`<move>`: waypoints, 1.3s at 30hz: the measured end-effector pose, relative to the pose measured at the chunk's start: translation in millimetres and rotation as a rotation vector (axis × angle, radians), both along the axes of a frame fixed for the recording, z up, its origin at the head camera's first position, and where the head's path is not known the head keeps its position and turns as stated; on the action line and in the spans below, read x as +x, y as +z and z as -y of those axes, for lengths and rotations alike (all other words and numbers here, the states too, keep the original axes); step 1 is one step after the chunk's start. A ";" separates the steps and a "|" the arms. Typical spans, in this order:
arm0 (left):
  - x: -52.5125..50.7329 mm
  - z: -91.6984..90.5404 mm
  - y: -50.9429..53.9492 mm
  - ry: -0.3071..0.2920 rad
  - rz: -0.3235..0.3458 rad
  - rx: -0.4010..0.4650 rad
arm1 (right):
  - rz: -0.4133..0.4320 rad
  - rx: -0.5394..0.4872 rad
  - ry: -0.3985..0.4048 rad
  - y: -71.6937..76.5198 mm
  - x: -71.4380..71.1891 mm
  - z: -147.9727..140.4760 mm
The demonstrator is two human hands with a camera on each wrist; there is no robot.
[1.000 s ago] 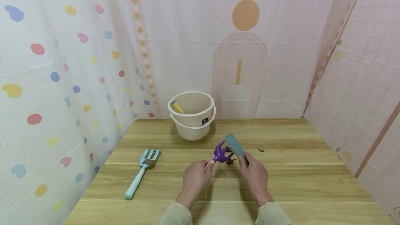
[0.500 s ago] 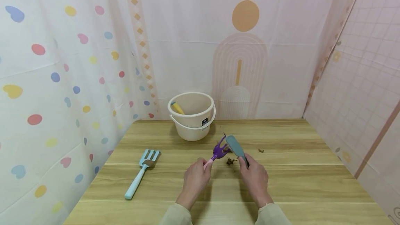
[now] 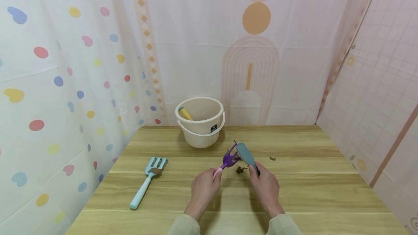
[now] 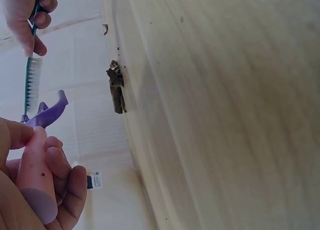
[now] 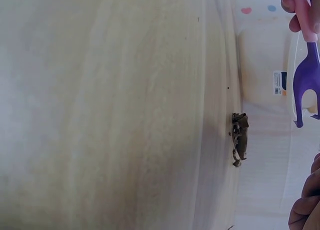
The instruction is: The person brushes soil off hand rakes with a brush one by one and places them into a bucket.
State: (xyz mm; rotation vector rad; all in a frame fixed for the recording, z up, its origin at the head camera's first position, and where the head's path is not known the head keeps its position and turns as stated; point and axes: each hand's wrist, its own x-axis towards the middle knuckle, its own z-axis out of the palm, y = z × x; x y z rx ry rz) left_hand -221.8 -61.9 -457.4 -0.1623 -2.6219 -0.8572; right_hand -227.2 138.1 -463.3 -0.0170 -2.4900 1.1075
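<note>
My left hand grips the pink handle of a small purple hand rake, its tines raised above the table. In my right hand is a blue-green brush; its white bristles show in the left wrist view, facing the rake's tines. Brush and rake are close together in the head view; whether they touch I cannot tell. Below them on the table lies a clump of brown, dry-looking bits, seen also as brown debris in the right wrist view. The brush is out of the right wrist view.
A light blue garden fork with brown dirt on its head lies at the left of the wooden table. At the back stands a cream bucket with a yellow-handled item inside. One brown scrap lies to the right.
The rake has turned in my left hand, its tines now pointing more upward and away, and the brown clump shows more fully. My right hand with the brush has barely moved.
</note>
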 end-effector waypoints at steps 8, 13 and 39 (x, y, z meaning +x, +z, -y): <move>0.4 0.2 -0.6 0.023 -0.004 0.030 | -0.009 0.004 -0.009 -1.9 -0.5 0.7; -0.2 0.5 -1.0 0.020 -0.001 0.016 | -0.031 0.005 -0.014 -2.0 -0.3 1.3; 1.7 -0.9 -0.5 -0.054 0.013 0.045 | -0.002 -0.018 -0.005 -1.8 0.3 -0.9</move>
